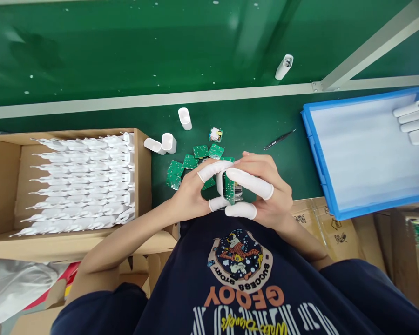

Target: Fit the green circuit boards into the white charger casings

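Close in front of my chest, my left hand [195,190] grips a white plastic housing [220,185] between thumb and forefinger. A green circuit board [228,188] with metal parts is pinched in my right hand [265,186], right up against the housing's mouth; how far in it sits, I cannot tell. White finger cots cover the thumb and forefinger of both hands. Several loose circuit boards [175,171] lie just beyond my left hand. One more board [215,134] lies farther back with its parts facing up. Empty white housings [169,143] stand behind the boards.
At left, a cardboard box [143,172] holds rows of white housings. Black tweezers [280,139] lie on the green table. To the right, a blue tray [321,163] holds several filled housings [414,116]. Another housing [284,67] stands beyond the metal rail [181,97].
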A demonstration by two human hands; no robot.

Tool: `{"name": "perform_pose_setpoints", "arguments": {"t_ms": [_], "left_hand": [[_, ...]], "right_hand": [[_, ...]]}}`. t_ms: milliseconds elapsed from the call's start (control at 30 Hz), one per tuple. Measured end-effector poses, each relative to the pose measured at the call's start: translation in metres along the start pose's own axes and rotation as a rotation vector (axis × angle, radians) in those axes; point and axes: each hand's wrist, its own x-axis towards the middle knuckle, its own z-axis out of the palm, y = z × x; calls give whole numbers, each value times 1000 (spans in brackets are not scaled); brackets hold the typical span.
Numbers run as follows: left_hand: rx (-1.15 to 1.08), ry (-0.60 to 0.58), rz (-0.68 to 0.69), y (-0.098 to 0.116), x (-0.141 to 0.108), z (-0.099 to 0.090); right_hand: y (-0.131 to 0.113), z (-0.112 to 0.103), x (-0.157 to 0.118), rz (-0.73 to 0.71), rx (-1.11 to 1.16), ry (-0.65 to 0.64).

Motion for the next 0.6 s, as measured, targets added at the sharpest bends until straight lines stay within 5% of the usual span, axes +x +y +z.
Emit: {"name": "perform_pose_setpoints", "arguments": {"t_ms": [600], "left_hand": [[67, -3, 11, 4, 1, 0]], "right_hand": [[2, -4, -1, 42, 49, -70]]}}
